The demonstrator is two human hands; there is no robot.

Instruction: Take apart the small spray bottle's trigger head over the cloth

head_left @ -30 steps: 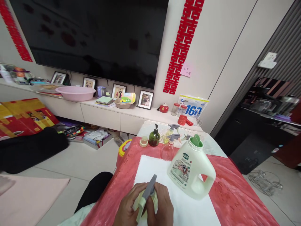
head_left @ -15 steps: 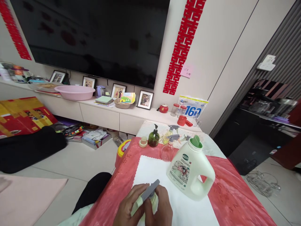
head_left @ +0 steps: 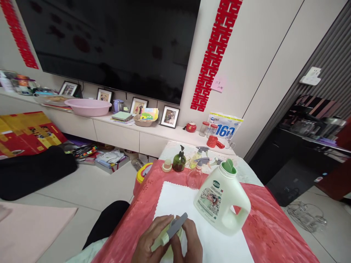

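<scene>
My left hand (head_left: 149, 237) is closed around the left side of a clear spray bottle (head_left: 177, 252) at the bottom of the view. My right hand (head_left: 192, 239) closes on its other side, with thumb and fingers at the neck, just under the grey trigger spray head (head_left: 177, 225). Much of the bottle is hidden by my fingers. Just beyond, to the right, an uncapped pale green detergent jug (head_left: 223, 201) stands upright, its green spout showing in the mouth. Behind the jug's left side is another clear spray bottle (head_left: 195, 177) with a grey head.
A white sheet (head_left: 170, 197) lies on the red tablecloth (head_left: 274, 215). Farther back stand a green pump bottle (head_left: 179, 162), a pale cap (head_left: 166, 166) and more spray bottles. Beyond the table, a low cabinet (head_left: 117, 133) carries a pink basin (head_left: 88, 107) and picture frames.
The spray head has turned between my hands, its pale nozzle swinging toward me and slightly down. Both hands stay in nearly the same place. The jug and other bottles have not moved.
</scene>
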